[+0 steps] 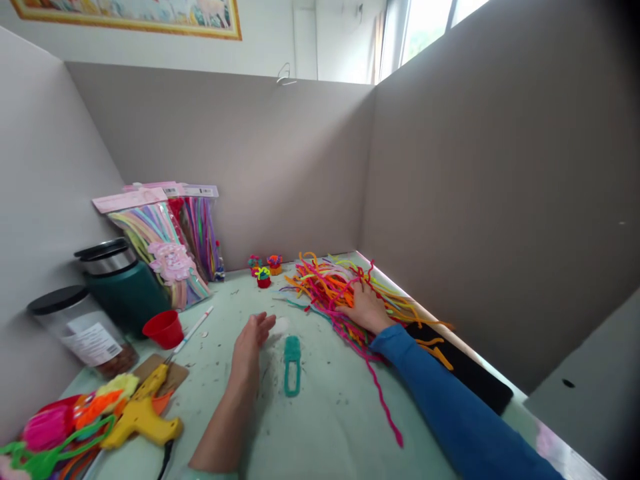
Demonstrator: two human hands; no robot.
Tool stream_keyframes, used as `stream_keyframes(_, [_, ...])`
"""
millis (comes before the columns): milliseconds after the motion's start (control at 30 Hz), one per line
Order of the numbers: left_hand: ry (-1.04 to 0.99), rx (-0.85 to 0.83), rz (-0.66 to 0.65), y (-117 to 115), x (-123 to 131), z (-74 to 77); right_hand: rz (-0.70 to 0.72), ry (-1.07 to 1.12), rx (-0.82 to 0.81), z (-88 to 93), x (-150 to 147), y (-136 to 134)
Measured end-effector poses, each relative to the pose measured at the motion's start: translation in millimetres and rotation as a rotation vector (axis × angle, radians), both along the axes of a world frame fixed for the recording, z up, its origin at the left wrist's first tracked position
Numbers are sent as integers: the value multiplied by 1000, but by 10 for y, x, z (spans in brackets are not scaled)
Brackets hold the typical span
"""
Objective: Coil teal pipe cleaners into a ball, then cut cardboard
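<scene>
My right hand (367, 310), at the end of a blue sleeve, reaches into a tangled heap of colourful pipe cleaners (327, 283). Its fingers are bent around some strands, with the fingertips partly hidden. My left hand (255, 331) hovers over the table, fingers loosely extended and nothing visible in them. Just right of it lies a flat teal fuzzy piece (292, 365), solid at the top with a long rectangular opening below. A pink strand (384, 403) trails from the heap toward me. Behind stand three small fuzzy pots (264, 277) in bright colours.
A yellow glue gun (145, 420) lies at the left beside colourful fuzzy pieces (53, 427). A red cup (164, 329), white pen (194, 330), clear jar (87, 333), teal bottle (123, 287) and bagged pipe cleaners (150, 227) stand behind. A black pad (475, 373) lies right; grey panels enclose the table.
</scene>
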State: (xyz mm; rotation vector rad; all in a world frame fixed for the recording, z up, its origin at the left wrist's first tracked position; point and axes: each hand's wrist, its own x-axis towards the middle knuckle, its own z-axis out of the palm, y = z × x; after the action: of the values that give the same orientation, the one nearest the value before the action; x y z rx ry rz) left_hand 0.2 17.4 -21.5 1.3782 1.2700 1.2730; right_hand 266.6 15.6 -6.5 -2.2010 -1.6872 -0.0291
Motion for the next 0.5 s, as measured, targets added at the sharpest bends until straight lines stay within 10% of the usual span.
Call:
stream_keyframes(267, [170, -12, -12, -107, 102, 9, 64, -144, 59, -143, -474, -269])
stream_keyframes(500, [323, 13, -45, -133, 107, -11, 140, 71, 9, -39, -195, -210])
